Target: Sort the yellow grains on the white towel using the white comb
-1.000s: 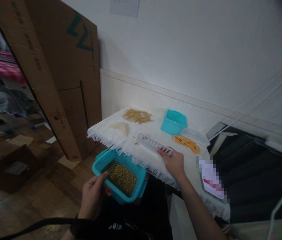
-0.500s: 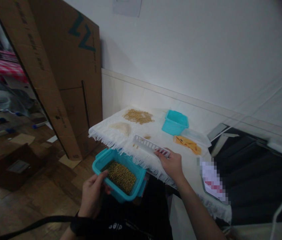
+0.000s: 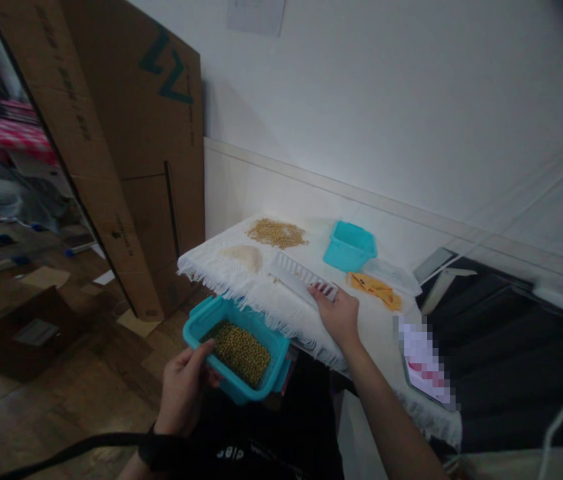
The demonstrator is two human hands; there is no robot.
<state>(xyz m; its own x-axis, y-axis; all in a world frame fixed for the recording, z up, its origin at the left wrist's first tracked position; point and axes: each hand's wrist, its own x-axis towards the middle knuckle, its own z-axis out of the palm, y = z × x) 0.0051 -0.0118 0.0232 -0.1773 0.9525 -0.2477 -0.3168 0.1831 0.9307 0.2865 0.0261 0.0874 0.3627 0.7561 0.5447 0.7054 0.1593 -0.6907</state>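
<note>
My left hand (image 3: 184,387) grips the near corner of a teal plastic tub (image 3: 201,322) filled with greenish-yellow beans (image 3: 238,352), held below the near edge of a small table with a fringed white cloth (image 3: 288,307). My right hand (image 3: 338,313) holds one end of a white slotted comb-like tool (image 3: 296,274) that rests on the cloth. Just beyond the tool lie a pile of pale grain (image 3: 242,254) and a pile of tan beans (image 3: 276,233).
A second, empty teal tub (image 3: 350,245) stands at the back of the cloth, with a clear lid (image 3: 392,275) and an orange packet (image 3: 374,288) beside it. Tall cardboard boxes (image 3: 131,133) lean on the wall at left. A dark surface (image 3: 511,347) lies at right.
My right hand has slid the white tool away from me across the cloth, toward the piles. The left hand and the tub of beans have stayed almost in place.
</note>
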